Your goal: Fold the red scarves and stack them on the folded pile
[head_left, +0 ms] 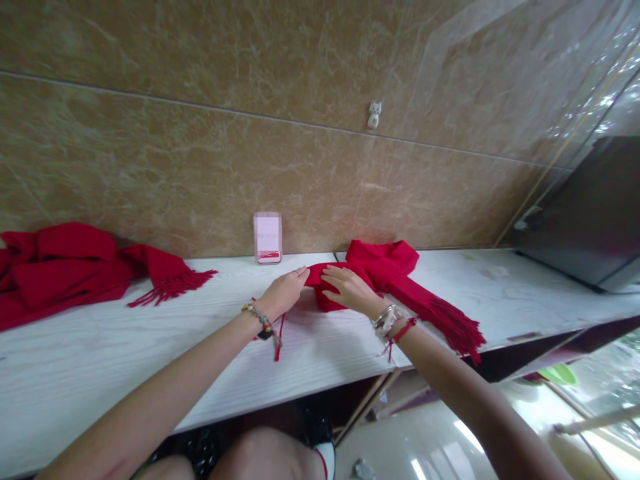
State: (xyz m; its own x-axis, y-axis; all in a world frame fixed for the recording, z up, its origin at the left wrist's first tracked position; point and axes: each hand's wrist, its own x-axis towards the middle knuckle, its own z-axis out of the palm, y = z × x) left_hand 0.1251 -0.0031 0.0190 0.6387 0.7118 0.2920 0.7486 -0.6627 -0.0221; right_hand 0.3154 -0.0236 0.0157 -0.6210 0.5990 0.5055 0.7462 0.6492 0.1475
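1. Head view: our left hand [281,295] pinches the red scarf [384,270] at one end; our right hand [353,291] lies open on it, seemingly steadying it.
2. It spans the white table [125,373], back edge to front, fringe overhanging.
3. Phone [268,237] leans against the wall [210,180], likely for support.

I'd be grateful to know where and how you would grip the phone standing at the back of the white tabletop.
I would pinch the phone by its two long side edges, from the front: it stands upright, screen facing out, with the wall close behind. The left hand, touching the red scarf, is the nearer one.
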